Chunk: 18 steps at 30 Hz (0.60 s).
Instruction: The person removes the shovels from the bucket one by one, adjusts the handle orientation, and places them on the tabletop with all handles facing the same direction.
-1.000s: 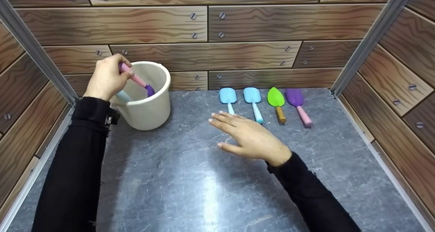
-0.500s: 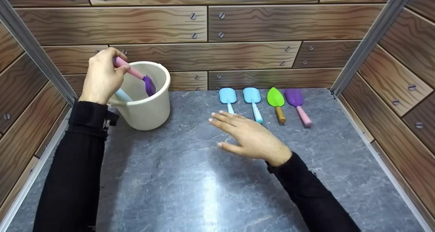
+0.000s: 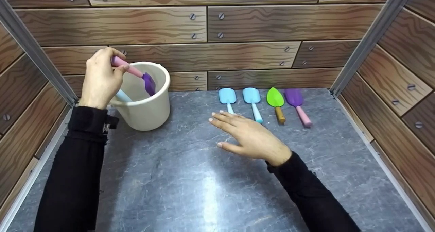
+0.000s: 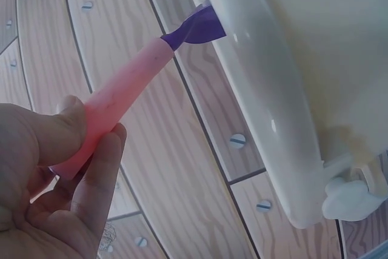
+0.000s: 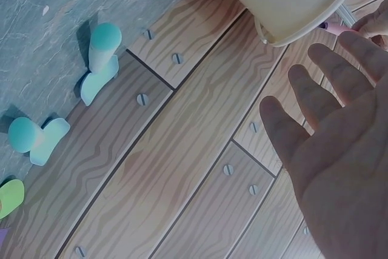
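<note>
My left hand [image 3: 102, 76] pinches the pink handle of a purple toy shovel [image 3: 149, 84] at the mouth of a cream bucket [image 3: 146, 114]. The shovel's blade dips inside the rim; in the left wrist view the bucket wall hides most of that purple blade [image 4: 203, 26]. A light-blue handle [image 3: 123, 96] also shows inside the bucket near its left rim. My right hand [image 3: 253, 136] hovers palm down with straight fingers and holds nothing. Just beyond its fingertips lies a light-blue shovel [image 3: 227, 96], the end of its handle hidden behind the hand.
Along the back of the grey marbled table [image 3: 163, 177] lie a second light-blue shovel [image 3: 251, 96], a green trowel [image 3: 275, 97] with a brown handle, and a purple shovel [image 3: 294, 97] with a pink handle. Wood-patterned walls [image 3: 251, 24] stand at the back and sides.
My left hand has shifted slightly left and up with the purple shovel, so more of the blade shows above the bucket rim. My right hand has stayed in place.
</note>
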Tool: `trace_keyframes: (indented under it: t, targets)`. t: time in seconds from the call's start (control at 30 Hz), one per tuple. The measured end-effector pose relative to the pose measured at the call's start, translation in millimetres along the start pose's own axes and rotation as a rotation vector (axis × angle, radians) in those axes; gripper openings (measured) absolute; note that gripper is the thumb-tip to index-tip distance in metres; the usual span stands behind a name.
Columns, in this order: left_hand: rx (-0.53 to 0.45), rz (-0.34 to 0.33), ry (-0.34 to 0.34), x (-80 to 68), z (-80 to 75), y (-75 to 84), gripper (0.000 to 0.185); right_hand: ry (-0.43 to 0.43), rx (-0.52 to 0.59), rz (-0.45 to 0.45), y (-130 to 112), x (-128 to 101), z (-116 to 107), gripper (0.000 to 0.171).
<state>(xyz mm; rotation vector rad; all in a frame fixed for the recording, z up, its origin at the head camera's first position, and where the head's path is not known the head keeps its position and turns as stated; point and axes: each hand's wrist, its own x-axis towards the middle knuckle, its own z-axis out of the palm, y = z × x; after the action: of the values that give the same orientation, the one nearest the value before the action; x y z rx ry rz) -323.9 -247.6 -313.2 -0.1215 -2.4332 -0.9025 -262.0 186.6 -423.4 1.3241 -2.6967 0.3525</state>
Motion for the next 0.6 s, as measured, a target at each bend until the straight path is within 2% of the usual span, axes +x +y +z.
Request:
trace_keyframes:
  t: [0.3, 0.6]
  targets:
    - [-0.019, 0.033, 0.059, -7.7, 0.0, 9.0, 0.022, 0.043, -0.041, -0.028, -1, 1, 0, 0.075]
    - [-0.027, 0.085, 0.136, -11.4, 0.8, 15.3, 0.023, 0.209, -0.189, -0.115, 1, 2, 2, 0.073]
